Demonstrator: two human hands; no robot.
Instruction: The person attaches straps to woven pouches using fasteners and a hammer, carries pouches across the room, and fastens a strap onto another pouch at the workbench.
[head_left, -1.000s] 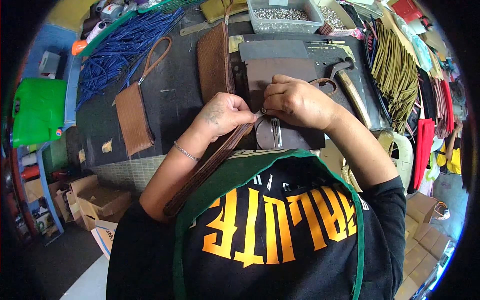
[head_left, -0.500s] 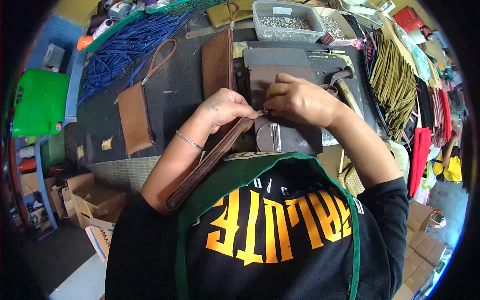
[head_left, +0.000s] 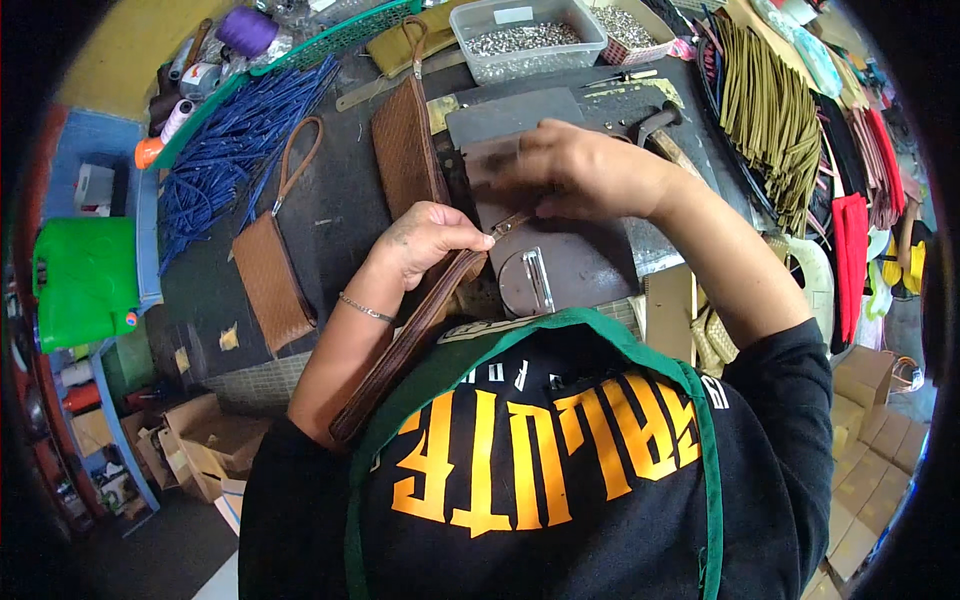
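My left hand (head_left: 435,240) pinches the top corner of a brown leather pouch (head_left: 405,345), which slants down along my forearm to my apron. A small metal clasp shows at that corner. From it a short brown wrist strap (head_left: 513,222) runs to my right hand (head_left: 605,175), which is closed round it; motion smears some of its fingers. Below the strap, a silver metal bar (head_left: 540,280) lies over a dark rounded piece on the dark brown work board (head_left: 595,265). Two more brown woven pouches with looped straps lie to the left, one nearer (head_left: 275,285), one farther (head_left: 405,135).
A hammer (head_left: 662,130) lies beyond my right forearm. At the back stand a clear tub of small metal parts (head_left: 525,60) and a patterned basket (head_left: 635,50). Blue strips (head_left: 235,150) spread at left, olive strips (head_left: 770,130) at right. Cartons (head_left: 210,440) sit below the table.
My right hand has moved away from my left thumb, exposing clasp and strap between them. My left hand still grips the pouch. The whole view has shifted and turned slightly.
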